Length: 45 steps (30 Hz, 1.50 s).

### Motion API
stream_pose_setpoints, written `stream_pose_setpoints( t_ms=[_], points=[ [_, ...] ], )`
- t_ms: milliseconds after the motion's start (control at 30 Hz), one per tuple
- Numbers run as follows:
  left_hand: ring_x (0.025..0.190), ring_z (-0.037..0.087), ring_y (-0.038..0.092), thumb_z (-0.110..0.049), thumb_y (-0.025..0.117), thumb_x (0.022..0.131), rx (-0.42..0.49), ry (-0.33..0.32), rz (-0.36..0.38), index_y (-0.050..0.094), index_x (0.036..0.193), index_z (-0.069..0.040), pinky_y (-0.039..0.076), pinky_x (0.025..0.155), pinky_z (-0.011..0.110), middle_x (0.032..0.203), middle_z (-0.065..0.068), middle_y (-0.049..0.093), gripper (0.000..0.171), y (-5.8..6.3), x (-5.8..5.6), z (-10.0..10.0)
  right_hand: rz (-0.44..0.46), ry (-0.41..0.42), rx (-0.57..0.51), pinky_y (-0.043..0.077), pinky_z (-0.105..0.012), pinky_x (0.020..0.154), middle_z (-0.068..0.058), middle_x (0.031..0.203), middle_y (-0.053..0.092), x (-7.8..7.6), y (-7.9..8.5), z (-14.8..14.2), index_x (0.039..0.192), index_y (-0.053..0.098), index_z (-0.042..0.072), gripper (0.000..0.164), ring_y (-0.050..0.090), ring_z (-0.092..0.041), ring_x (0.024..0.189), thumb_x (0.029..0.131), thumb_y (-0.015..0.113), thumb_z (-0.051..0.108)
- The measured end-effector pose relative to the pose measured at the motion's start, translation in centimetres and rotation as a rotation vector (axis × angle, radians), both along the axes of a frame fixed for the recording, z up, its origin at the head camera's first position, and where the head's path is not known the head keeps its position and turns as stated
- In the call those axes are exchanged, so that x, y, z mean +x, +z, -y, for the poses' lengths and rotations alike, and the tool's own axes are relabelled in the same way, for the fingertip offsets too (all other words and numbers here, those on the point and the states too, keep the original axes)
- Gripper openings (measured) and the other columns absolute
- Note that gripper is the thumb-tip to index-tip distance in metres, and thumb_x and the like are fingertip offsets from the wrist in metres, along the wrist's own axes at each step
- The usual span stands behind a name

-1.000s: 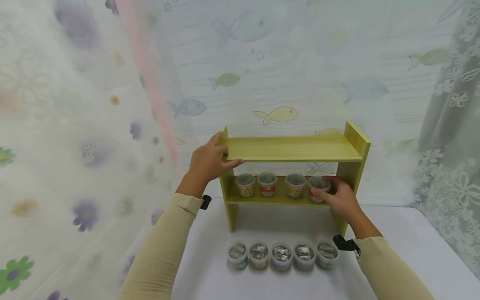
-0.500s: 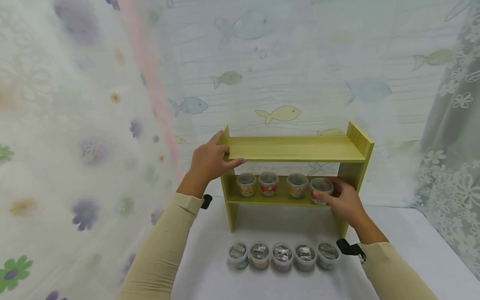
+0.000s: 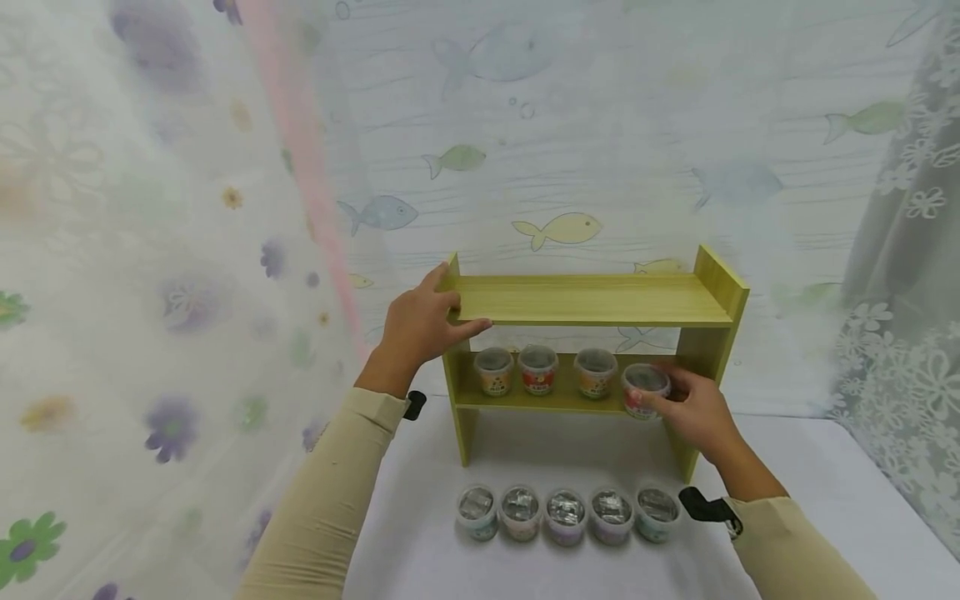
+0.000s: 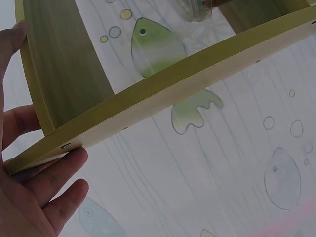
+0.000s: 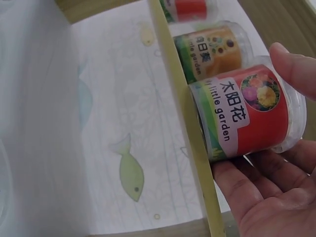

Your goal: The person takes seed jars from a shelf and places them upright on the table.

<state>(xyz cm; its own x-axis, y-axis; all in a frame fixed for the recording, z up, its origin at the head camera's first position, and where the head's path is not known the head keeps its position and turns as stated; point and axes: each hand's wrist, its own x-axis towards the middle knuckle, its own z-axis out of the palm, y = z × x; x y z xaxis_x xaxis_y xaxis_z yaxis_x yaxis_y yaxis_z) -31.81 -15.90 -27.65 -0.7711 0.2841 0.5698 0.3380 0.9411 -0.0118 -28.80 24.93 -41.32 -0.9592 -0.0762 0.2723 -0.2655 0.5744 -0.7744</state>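
Right hand grasps a red-labelled cup at the shelf's front edge

A yellow-green, wood-grained two-tier shelf [image 3: 577, 298] stands on a white cloth-covered table [image 3: 408, 533]. The person's left hand [image 3: 420, 325] grips the shelf's upper left corner: some fingers bend around the side panel, and the thumb reaches along the front of the top board. The right hand [image 3: 697, 408] has its thumb and fingers closed around a clear round plastic cup with a red, pink and green label [image 5: 242, 111], printed with flowers and the words "My little garden". That cup is at the right end of the shelf's lower board, at its front edge; whether its base touches the board cannot be told.

Three more cups stand upright on the shelf's lower board. From the left come a clear plastic cup with an orange label [image 3: 495, 381], a clear plastic cup with a red label [image 3: 538, 380] just beside it, and a second orange-labelled cup [image 3: 595, 383] nearest the grasped one.

In front of the shelf, five clear plastic cups with silvery contents [image 3: 565, 510] form a row on the table. Behind the shelf hangs a pale curtain printed with fish [image 3: 637, 150].
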Motion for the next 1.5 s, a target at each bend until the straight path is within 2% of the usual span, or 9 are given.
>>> stream_pose_setpoints(
  t_ms=[467, 667, 933, 1033, 1167, 1233, 1400, 1500],
  points=[
    [0.066, 0.024, 0.062, -0.079, 0.066, 0.082, 0.010, -0.005, -0.017, 0.074, 0.085, -0.018, 0.041, 0.049, 0.031, 0.160, 0.013, 0.046, 0.061, 0.0, 0.0, 0.0, 0.017, 0.021, -0.064, 0.052, -0.016, 0.080, -0.023, 0.139, 0.063, 0.9, 0.1, 0.0, 0.150, 0.052, 0.004, 0.076, 0.064, -0.041, 0.125, 0.093, 0.076, 0.048],
    [0.062, 0.023, 0.058, -0.079, 0.065, 0.083, 0.006, -0.002, -0.004, 0.074, 0.087, -0.019, 0.042, 0.050, 0.032, 0.161, 0.012, 0.045, 0.061, 0.1, 0.0, -0.1, 0.021, 0.026, -0.077, 0.052, -0.014, 0.079, -0.024, 0.138, 0.063, 1.5, 0.4, 0.0, 0.150, 0.051, 0.004, 0.076, 0.064, -0.039, 0.126, 0.093, 0.077, 0.047],
    [0.066, 0.024, 0.061, -0.080, 0.064, 0.084, -0.003, 0.020, 0.023, 0.075, 0.092, -0.018, 0.044, 0.052, 0.033, 0.163, 0.011, 0.043, 0.063, 0.4, 0.3, -0.2, 0.032, 0.053, -0.103, 0.053, -0.014, 0.080, -0.021, 0.137, 0.064, 2.5, 0.0, 0.4, 0.146, 0.054, 0.005, 0.071, 0.064, -0.037, 0.125, 0.091, 0.080, 0.043],
    [0.066, 0.024, 0.061, -0.080, 0.063, 0.084, -0.001, 0.023, 0.033, 0.075, 0.092, -0.019, 0.045, 0.052, 0.033, 0.164, 0.010, 0.042, 0.063, 0.3, 0.4, -0.2, 0.046, 0.069, -0.125, 0.054, -0.015, 0.081, -0.019, 0.138, 0.063, 3.0, -0.5, 0.9, 0.146, 0.053, 0.005, 0.072, 0.065, -0.031, 0.125, 0.090, 0.082, 0.040],
    [0.069, 0.024, 0.063, -0.080, 0.063, 0.085, 0.000, 0.017, 0.036, 0.076, 0.093, -0.019, 0.046, 0.053, 0.033, 0.164, 0.011, 0.041, 0.063, 0.1, 0.3, -0.2, 0.059, 0.096, -0.162, 0.056, -0.018, 0.082, -0.016, 0.137, 0.064, 3.9, -1.0, 1.6, 0.144, 0.055, 0.008, 0.070, 0.066, -0.012, 0.119, 0.088, 0.084, 0.037],
    [0.071, 0.024, 0.064, -0.080, 0.063, 0.085, 0.000, 0.014, 0.034, 0.076, 0.092, -0.018, 0.046, 0.053, 0.033, 0.164, 0.011, 0.042, 0.063, 0.1, 0.2, -0.2, 0.065, 0.110, -0.179, 0.056, -0.020, 0.083, -0.015, 0.136, 0.064, 4.2, -1.1, 2.1, 0.142, 0.056, 0.009, 0.068, 0.066, -0.009, 0.117, 0.087, 0.085, 0.037],
    [0.073, 0.025, 0.066, -0.080, 0.063, 0.084, -0.007, 0.025, 0.039, 0.077, 0.093, -0.018, 0.047, 0.054, 0.033, 0.163, 0.011, 0.042, 0.064, 0.2, 0.3, -0.2, 0.074, 0.132, -0.177, 0.058, -0.023, 0.082, -0.014, 0.132, 0.066, 4.9, -1.6, 3.6, 0.139, 0.058, 0.010, 0.068, 0.066, -0.028, 0.122, 0.085, 0.086, 0.040],
    [0.074, 0.026, 0.067, -0.080, 0.063, 0.084, -0.010, 0.032, 0.041, 0.077, 0.093, -0.018, 0.048, 0.054, 0.033, 0.163, 0.011, 0.042, 0.065, 0.3, 0.3, -0.2, 0.072, 0.147, -0.179, 0.058, -0.025, 0.081, -0.011, 0.128, 0.068, 5.4, -2.2, 4.8, 0.136, 0.059, 0.012, 0.067, 0.067, -0.030, 0.119, 0.083, 0.088, 0.041]
  ],
)
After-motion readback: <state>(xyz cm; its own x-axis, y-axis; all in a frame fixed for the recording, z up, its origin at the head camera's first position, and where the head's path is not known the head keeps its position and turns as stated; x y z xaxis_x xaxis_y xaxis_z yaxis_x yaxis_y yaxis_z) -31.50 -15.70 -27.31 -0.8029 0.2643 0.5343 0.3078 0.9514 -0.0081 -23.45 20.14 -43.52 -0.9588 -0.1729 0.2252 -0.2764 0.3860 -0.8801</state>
